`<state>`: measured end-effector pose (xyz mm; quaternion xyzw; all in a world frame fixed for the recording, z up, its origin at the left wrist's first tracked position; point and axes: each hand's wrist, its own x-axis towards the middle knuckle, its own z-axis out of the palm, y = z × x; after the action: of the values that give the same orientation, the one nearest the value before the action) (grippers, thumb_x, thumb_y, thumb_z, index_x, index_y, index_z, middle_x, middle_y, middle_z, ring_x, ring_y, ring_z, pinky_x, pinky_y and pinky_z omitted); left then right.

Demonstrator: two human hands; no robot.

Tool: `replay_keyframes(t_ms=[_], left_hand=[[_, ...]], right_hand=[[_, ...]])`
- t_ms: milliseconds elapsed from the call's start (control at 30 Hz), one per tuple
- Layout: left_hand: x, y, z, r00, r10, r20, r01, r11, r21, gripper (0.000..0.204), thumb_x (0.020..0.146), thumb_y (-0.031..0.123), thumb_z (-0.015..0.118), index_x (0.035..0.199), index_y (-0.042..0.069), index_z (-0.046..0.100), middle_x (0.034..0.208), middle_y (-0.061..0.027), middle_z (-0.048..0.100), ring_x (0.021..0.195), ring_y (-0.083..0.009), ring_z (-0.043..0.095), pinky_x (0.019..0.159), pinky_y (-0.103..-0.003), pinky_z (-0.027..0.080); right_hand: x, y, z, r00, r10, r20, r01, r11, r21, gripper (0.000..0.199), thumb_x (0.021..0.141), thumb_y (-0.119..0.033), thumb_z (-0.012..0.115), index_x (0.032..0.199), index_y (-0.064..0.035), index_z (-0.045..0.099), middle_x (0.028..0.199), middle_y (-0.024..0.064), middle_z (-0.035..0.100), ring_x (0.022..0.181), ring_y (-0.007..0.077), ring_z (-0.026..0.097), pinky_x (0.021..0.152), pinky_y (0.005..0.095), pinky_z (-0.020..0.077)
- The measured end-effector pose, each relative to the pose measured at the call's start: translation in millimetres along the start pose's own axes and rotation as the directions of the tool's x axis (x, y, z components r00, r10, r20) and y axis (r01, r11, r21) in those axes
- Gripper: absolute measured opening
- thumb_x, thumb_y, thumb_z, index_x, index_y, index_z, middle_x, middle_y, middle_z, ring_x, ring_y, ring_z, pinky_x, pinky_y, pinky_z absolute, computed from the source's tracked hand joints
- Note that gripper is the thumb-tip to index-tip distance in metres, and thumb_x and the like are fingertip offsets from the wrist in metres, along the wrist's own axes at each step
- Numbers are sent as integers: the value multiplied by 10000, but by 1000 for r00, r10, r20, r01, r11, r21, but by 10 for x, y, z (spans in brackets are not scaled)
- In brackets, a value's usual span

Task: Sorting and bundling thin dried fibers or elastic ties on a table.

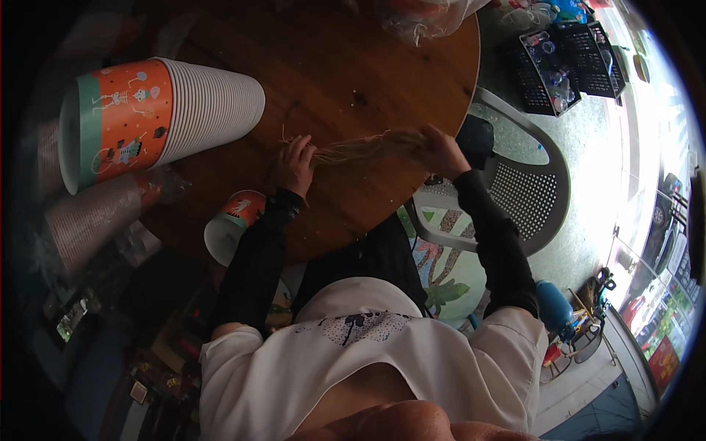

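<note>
A bundle of thin, pale straw-coloured strands (360,150) stretches sideways between my two hands, above the brown wooden table (353,66). At its right end the bundle is thicker, and my right hand (443,153) is closed around it near the table's edge. Loose, finer strands reach my left hand (296,167), whose fingers are bent over them. A few ends stick out past the left fingers. Close to my left forearm lies a single orange and green paper cup (243,206), tipped with its mouth toward me.
A long nested stack of paper cups (213,103) lies at the left, with plastic-wrapped stacks (95,220) beside it. A clear plastic bag (419,22) sits at the far edge. Right of the table stand a grey chair (526,184) and black crates (548,73) holding plastic bottles.
</note>
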<state>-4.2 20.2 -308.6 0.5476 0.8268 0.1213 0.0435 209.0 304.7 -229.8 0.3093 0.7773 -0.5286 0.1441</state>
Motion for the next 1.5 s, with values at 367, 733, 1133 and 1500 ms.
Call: replay_keyframes(t_ms=[367,733,1133,1500], left_hand=[[-381,391,-436,993,-119,17,92,658,-747,409,813,90,615,1168,57,414,1026,-136,515,972,-273,542,794,-356,441],[-313,224,-523,972,-209,-108,106,799,-592,534,808,134,619,1282,49,388,1222,-194,445,1116,-359,443,931,-425,381],[-567,352,-216,921,-369,127,373,739,-560,377,804,115,610,1160,49,503,1147,-170,509,1064,-342,487,877,-431,422],[-477,335,-275,876,-470,111,451,714,-535,367,847,171,592,1181,50,498,1173,-159,493,1078,-331,484,881,-439,441]], right_hand=[[-98,-1157,-1103,973,-116,202,39,935,354,288,806,-116,629,1032,45,553,828,46,610,656,91,577,567,216,479],[563,-954,-768,782,-324,-532,139,923,-358,305,749,-284,668,956,-64,623,946,120,633,897,309,599,752,377,479],[631,-295,736,856,-398,-330,254,880,-402,264,783,-197,627,992,-50,562,995,140,547,966,342,526,773,424,449],[169,-282,1190,925,-323,199,362,909,-208,183,837,-241,547,855,-83,637,822,173,631,742,366,592,636,436,471]])
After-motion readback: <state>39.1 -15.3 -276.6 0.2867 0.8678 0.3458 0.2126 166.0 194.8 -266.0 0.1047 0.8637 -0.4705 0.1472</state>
